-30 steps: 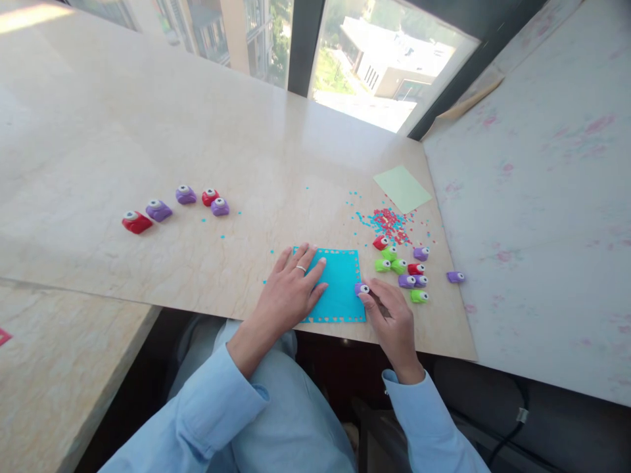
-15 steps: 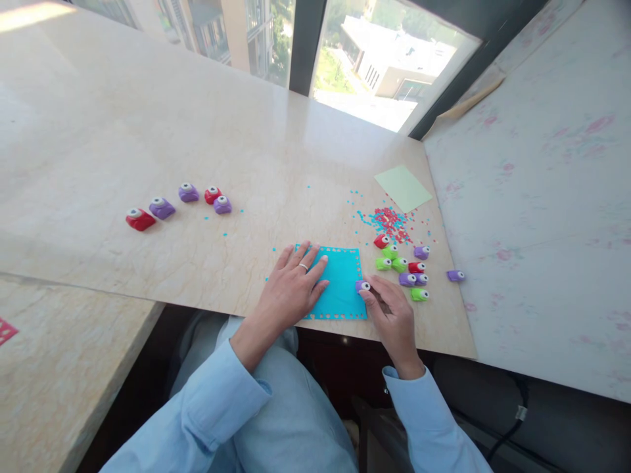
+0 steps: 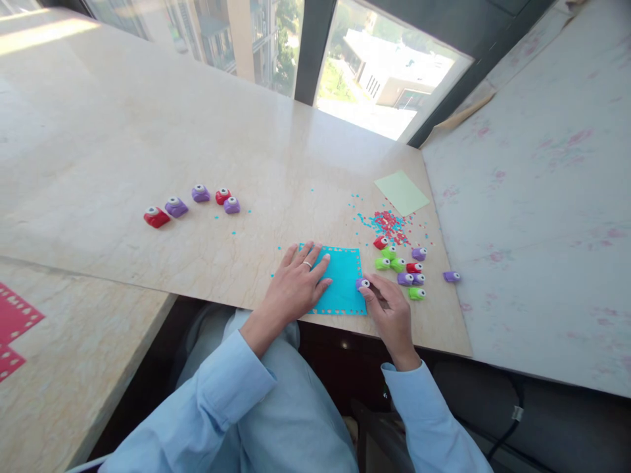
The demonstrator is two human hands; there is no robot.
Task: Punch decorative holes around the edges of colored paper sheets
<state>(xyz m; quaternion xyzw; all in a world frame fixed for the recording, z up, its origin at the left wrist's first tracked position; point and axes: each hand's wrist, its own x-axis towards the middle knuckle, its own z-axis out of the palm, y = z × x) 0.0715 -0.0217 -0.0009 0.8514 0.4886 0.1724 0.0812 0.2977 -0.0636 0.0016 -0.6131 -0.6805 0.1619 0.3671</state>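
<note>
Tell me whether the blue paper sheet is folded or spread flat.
Spread flat. The blue paper sheet lies square on the table, left hand pressing it; punched holes line its visible edges.

Square turquoise paper sheet [image 3: 344, 279] lies flat at the table's [image 3: 148, 151] near edge, small holes punched along its borders. Small purple craft punch [image 3: 362, 284], white button on top, sits upright on the sheet's right edge, about midway along it.
</note>
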